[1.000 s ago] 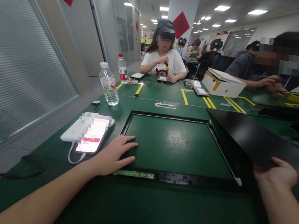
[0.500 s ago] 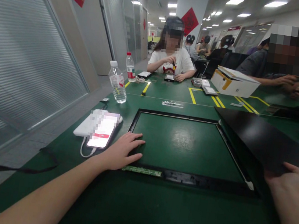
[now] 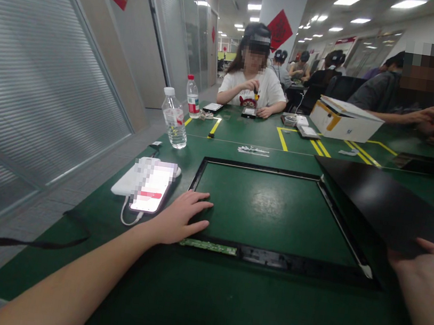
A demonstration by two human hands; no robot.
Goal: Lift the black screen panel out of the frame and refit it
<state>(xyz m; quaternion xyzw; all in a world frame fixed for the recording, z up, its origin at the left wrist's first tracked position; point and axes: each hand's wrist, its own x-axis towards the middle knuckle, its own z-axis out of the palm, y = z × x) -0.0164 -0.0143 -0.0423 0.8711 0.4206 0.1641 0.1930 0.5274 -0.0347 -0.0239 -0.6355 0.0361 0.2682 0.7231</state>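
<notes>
A black rectangular frame [image 3: 287, 262] lies flat on the green table. Along its near side, towards the left, sits a narrow green circuit board [image 3: 211, 246]. My left hand [image 3: 184, 217] rests over the frame's left side with its fingers spread. At the right, my right hand [image 3: 426, 270] grips the near edge of a thin dark panel [image 3: 392, 203], thumb on top and the other fingers hidden beneath. The panel is tilted, and its left edge runs beside the frame's right side. Whether the two touch there I cannot tell.
Left of the frame lie a lit phone [image 3: 152, 188] on a cable and a white box-like item [image 3: 123, 181]. Two water bottles [image 3: 174, 121] [image 3: 193, 97] stand behind them. Across the table a person [image 3: 252, 84] works; a white carton [image 3: 346, 119] and another person's arm are at the right.
The whole view has shifted slightly, so things appear a little further right. Both hands keep about the same place on the frame and the panel.
</notes>
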